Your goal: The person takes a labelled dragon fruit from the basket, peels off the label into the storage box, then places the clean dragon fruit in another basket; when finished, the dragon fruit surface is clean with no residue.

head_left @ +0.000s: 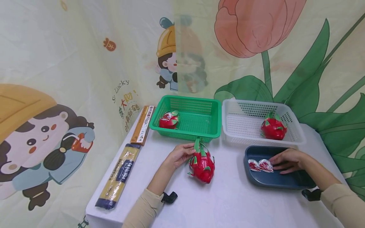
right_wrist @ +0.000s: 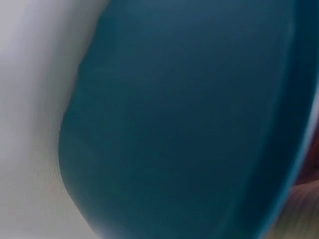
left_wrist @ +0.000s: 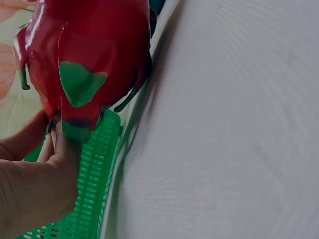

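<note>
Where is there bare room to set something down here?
Bare white tabletop lies between the held dragon fruit and the blue tray, and between the spaghetti pack and left hand. The green basket is free on its right, the white basket on its left. It's crowded where the baskets adjoin and around the right hand.

Head looks down; close wrist views share green basket (head_left: 196, 118) (left), tray (head_left: 296, 179) (right).

Red dragon fruit (head_left: 203, 167), green-tipped, leafy end in left hand (head_left: 181, 155); two red-and-white discs (head_left: 265, 166) in dark-blue tray (head_left: 272, 183).
</note>
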{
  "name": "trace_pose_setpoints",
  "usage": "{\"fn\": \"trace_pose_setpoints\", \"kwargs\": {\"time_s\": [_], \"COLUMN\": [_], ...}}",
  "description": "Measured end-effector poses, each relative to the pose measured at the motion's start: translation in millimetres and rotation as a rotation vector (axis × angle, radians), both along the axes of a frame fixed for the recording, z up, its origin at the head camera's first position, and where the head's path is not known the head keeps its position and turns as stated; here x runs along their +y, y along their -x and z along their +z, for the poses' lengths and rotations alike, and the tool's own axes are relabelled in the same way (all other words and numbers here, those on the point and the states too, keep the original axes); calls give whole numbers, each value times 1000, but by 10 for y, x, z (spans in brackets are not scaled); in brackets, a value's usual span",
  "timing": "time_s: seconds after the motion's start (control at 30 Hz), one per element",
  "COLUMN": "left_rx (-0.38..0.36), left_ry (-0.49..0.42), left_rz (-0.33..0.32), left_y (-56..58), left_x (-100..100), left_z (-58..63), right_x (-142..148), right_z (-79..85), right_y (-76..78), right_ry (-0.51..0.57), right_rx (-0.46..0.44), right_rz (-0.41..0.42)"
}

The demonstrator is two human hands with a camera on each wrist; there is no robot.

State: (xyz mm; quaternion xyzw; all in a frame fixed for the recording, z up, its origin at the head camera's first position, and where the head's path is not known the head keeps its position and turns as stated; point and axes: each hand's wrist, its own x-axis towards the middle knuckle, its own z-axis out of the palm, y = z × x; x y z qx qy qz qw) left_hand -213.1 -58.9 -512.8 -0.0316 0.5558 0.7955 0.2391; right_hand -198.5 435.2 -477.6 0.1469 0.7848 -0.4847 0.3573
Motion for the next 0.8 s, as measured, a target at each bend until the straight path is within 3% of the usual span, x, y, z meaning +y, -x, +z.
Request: {"fn": "trace_pose_setpoints", "kwargs": {"time_s": [0.33,0.57,0.8], "left_rx": [-1,-11,-11], "left_ry": [3,6,2], "left_rz": [-1,-1,-12], "left_y": [5,5,3], "left_x": [-11,-15,-15], "left_z": [-2,24,24], "right_x": [37,32,30], "right_z": [34,55,76], "right_y": [-29,-76,-99], "right_ry": [5,146,257], "right_rx": [8,-3,-19], "right_rz": [-17,-100,-42]}}
